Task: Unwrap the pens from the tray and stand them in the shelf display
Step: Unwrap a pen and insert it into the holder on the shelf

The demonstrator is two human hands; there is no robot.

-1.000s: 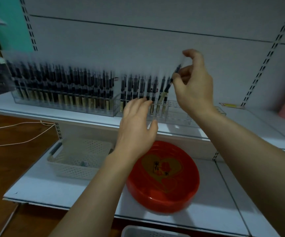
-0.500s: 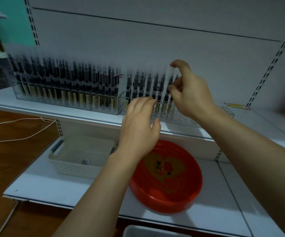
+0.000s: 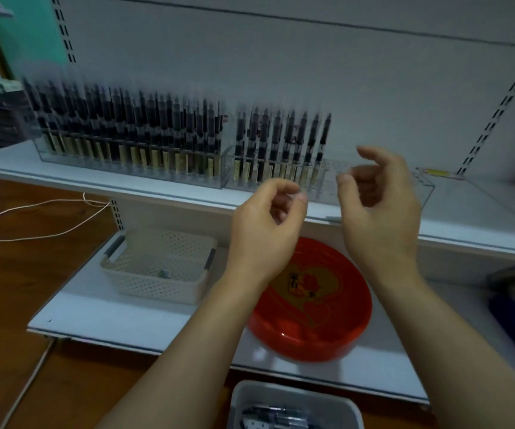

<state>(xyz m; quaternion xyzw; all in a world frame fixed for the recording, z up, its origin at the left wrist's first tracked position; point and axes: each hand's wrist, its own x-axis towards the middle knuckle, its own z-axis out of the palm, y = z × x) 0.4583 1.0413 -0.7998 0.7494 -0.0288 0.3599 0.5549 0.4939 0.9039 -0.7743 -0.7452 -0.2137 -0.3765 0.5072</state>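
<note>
Two clear display holders stand on the upper shelf. The left holder is packed with black pens. The right holder has a row of black pens in its left part. A grey tray with wrapped pens lies at the bottom edge of the view. In front of the right holder my left hand hovers with loosely curled fingers and nothing visible in it. My right hand hangs beside it, fingers loosely curled and empty, just right of the last pen.
A red round tray with a heart print lies on the lower shelf under my hands. A white perforated basket sits left of it. A white cord loops over the wooden surface at the left.
My right hand has let go of the pen, which now stands at the right end of the row, and has drawn back down. My left hand has curled its fingers.
</note>
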